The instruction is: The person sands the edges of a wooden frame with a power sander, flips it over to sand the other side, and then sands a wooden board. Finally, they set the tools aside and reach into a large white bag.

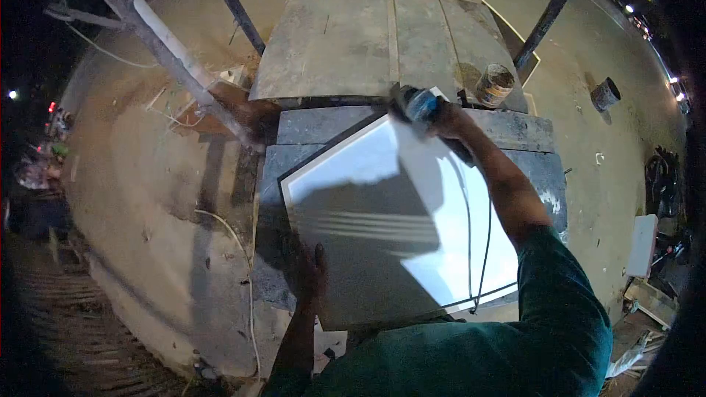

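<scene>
A large white panel with a dark edge (pixel 353 250) lies at an angle on a dark worktable (pixel 323 125), partly in shadow. My right hand (pixel 450 121) is closed round a blue power tool (pixel 419 105) at the panel's far corner. The tool's head is blurred, and a black cord (pixel 468 228) runs from it over the panel towards my body. At the panel's left edge is my left hand (pixel 310 272), in shadow, with the thumb apart from the fingers; it touches or lies close to the edge.
Behind the worktable stands a broad board-topped surface (pixel 346 44). A dirty can (pixel 495 85) sits near its front right corner; a bucket (pixel 606 94) is on the ground farther right. Poles (pixel 173 59) rise at the left. A pale cable (pixel 250 301) crosses the ground.
</scene>
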Tool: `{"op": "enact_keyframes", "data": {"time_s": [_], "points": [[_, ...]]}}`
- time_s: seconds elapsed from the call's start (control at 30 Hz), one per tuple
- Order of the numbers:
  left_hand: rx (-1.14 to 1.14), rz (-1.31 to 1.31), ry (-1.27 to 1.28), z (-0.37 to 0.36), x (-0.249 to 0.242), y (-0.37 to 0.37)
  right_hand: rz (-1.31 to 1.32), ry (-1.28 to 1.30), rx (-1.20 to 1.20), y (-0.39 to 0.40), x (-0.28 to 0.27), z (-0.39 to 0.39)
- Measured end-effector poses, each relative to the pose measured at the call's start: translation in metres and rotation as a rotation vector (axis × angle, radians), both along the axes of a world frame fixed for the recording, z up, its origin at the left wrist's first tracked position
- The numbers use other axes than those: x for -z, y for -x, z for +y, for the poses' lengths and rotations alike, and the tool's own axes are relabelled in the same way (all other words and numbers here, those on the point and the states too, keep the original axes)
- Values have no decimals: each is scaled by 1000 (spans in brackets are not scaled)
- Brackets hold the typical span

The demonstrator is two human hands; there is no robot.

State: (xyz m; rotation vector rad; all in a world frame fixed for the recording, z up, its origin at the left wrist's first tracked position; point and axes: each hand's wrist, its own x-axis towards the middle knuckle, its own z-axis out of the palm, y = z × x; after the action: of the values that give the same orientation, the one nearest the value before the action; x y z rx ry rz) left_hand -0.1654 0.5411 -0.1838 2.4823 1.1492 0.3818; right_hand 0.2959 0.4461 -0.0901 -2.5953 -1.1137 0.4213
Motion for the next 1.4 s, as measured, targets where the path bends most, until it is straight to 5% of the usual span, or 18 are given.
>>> {"op": "enact_keyframes", "data": {"time_s": [0.07,0.2,0.33,0.4,0.43,0.5,0.67,0.77,0.83,0.97,1.17,1.23,1.33,1.4], "points": [[26,20,-71,4,15,4,-134,76,-41,-83,73,-8],[-33,-1,64,1,6,-1,-91,49,45,-85,20,-31],[-109,38,152,-9,-19,-11,-58,98,66,-84,23,-34],[-71,47,55,-1,-1,-7,-60,-158,39,-77,66,-30],[-44,60,-44,3,12,-2,77,-20,-48,-11,-17,-19],[-21,5,-43,9,38,7,92,53,-15,11,24,9],[0,16,18,9,24,4,192,122,-129,87,-13,43],[-70,-94,187,6,22,4,136,54,-55,78,-16,38],[-3,-68,22,1,1,-4,97,116,-13,56,-19,25],[-25,-142,89,5,22,3,38,16,7,-16,2,-6],[-20,150,-96,4,10,2,-11,-97,163,-106,64,-61],[-62,-32,26,1,6,-5,56,-55,250,-82,33,-74],[-2,-17,-57,4,4,-1,-127,-81,198,-58,32,-93],[-52,28,-72,5,32,9,-9,-26,307,-29,6,-110]]}}
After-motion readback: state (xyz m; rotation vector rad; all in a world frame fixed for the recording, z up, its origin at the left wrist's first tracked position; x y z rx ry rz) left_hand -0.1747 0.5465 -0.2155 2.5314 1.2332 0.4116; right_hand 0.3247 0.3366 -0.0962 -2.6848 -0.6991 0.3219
